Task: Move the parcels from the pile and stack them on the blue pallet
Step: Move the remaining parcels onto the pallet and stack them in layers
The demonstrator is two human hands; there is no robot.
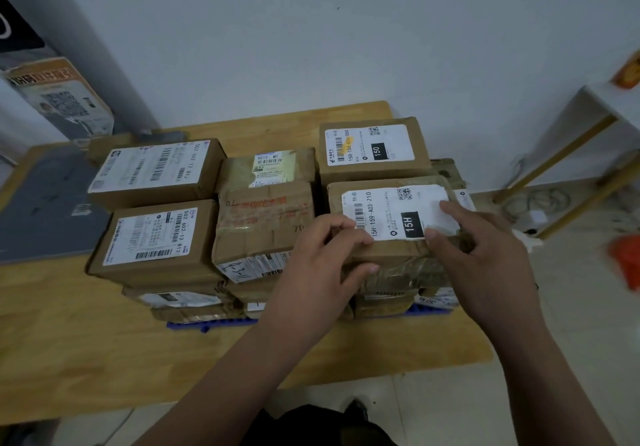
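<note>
Left hand (325, 262) and right hand (485, 251) grip the 15H parcel (388, 210) at its near edge, probably squaring it on the blue pallet (214, 324) stack.

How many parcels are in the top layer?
6: back left, front left, back middle, front middle, back right, front right, held by left hand and right hand. Lower parcels are mostly hidden.

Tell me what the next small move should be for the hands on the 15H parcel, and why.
Probably press the 15H parcel down flush and let go. It already sits on the top layer above the blue pallet, beside the taped middle parcel and in front of the 150 parcel, with the left hand and right hand gripping its near edge.
</note>
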